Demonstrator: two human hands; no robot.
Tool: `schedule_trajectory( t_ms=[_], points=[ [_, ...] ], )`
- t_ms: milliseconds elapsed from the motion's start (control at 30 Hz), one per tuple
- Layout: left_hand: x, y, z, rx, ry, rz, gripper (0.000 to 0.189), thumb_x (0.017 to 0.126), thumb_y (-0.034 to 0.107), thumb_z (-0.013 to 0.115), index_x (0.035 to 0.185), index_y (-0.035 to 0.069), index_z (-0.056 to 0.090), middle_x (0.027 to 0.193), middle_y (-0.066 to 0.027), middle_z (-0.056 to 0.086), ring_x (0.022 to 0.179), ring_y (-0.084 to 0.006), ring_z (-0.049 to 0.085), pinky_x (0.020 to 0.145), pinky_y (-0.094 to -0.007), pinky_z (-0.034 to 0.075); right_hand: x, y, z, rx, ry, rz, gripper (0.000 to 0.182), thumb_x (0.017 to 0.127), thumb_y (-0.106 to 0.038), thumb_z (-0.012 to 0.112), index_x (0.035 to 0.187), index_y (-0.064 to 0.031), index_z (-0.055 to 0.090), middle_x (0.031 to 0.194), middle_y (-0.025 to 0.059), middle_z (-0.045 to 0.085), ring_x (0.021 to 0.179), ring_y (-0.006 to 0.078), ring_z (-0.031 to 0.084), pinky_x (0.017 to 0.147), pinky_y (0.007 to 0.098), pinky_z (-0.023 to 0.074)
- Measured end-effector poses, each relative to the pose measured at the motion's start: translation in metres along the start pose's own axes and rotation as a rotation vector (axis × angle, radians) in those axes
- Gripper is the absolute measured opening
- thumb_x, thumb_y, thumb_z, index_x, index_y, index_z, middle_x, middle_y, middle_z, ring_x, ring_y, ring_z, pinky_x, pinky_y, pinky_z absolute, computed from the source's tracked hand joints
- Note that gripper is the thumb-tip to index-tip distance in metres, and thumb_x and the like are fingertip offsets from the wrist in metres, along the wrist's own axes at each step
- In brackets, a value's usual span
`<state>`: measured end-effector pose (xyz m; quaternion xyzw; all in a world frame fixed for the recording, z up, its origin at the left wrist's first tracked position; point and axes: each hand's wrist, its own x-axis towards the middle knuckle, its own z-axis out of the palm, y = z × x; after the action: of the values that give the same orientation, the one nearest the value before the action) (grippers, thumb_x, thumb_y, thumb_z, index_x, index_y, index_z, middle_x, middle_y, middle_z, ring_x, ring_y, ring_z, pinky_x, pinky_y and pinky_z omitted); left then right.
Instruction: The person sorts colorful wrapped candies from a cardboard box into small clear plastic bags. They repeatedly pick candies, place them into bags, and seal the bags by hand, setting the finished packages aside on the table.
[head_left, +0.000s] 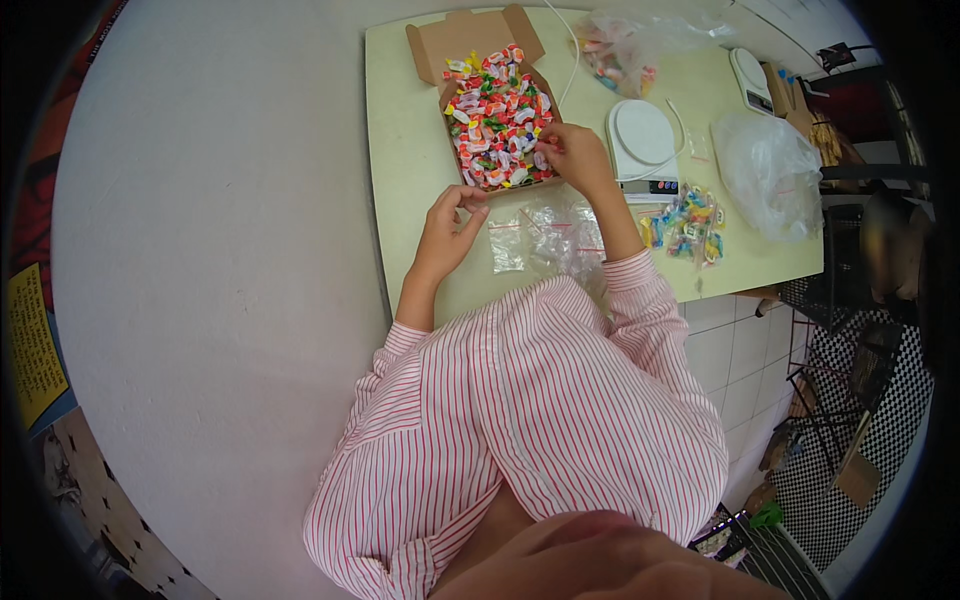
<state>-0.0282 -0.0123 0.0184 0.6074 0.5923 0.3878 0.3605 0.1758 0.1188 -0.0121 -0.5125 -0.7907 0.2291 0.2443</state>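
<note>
An open cardboard box full of wrapped candies lies before me on the table. My right hand reaches over the box's right edge, its fingers curled around a small red-wrapped candy, partly hidden by them. At the near left corner of the box is my left hand. Its fingers are apart and bent, with nothing between them, and the fingertips are at or just beside the cardboard edge. Clear plastic zip bags lie between my forearms, below the box.
Right of the box stands a white kitchen scale with a cable. Filled candy bags lie below it. A large clear plastic bag, a second scale and a bag of candies are farther off. A wall borders the left side.
</note>
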Motion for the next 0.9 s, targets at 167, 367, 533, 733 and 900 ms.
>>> schedule_trajectory(
  t_ms=[167,367,533,733,900],
  points=[
    [0.0,0.0,-0.001,0.002,0.006,-0.008,0.02,0.079,0.01,0.062,0.098,0.004,0.057,0.093,-0.0034,0.061,0.079,-0.012,0.055,0.065,-0.0262,0.04,0.004,-0.018,0.019,-0.181,-0.268,-0.007,0.021,0.072,-0.015,0.064,0.092,-0.0156,0.068,0.082,0.0093,0.067,0.075,0.0272,0.064,0.069,0.0398,0.0505],
    [0.001,0.003,-0.003,-0.007,0.003,-0.019,0.02,0.08,0.01,0.062,0.098,0.004,0.057,0.093,-0.0032,0.061,0.08,-0.012,0.055,0.065,-0.0261,0.04,0.007,-0.02,0.03,-0.119,-0.161,0.032,0.023,0.073,-0.014,0.062,0.095,-0.0179,0.068,0.083,0.0101,0.066,0.079,0.0268,0.064,0.072,0.0377,0.0495],
    [0.0,-0.001,-0.002,0.001,0.0,-0.031,0.019,0.08,0.011,0.061,0.098,0.004,0.056,0.094,-0.0033,0.061,0.08,-0.0122,0.055,0.065,-0.0265,0.04,0.016,-0.017,0.031,-0.137,-0.188,-0.081,0.026,0.071,-0.011,0.062,0.095,-0.0185,0.069,0.084,0.0102,0.066,0.082,0.0259,0.063,0.075,0.0373,0.0479],
    [0.0,0.0,-0.003,-0.013,0.011,-0.015,0.02,0.08,0.011,0.062,0.098,0.004,0.056,0.093,-0.0035,0.06,0.079,-0.0119,0.055,0.065,-0.0262,0.04,0.019,-0.029,0.034,0.073,-0.193,-0.158,0.019,0.068,-0.01,0.069,0.088,-0.0106,0.071,0.081,0.0129,0.066,0.076,0.0254,0.064,0.072,0.0345,0.0504],
    [0.001,-0.001,-0.004,-0.006,0.013,-0.029,0.019,0.08,0.011,0.062,0.097,0.004,0.057,0.093,-0.0032,0.061,0.079,-0.0119,0.055,0.064,-0.026,0.04,0.025,-0.012,0.03,0.354,-0.275,-0.167,0.019,0.07,-0.01,0.064,0.089,-0.0101,0.07,0.086,0.0129,0.066,0.081,0.0277,0.063,0.073,0.0358,0.0491]
  ],
)
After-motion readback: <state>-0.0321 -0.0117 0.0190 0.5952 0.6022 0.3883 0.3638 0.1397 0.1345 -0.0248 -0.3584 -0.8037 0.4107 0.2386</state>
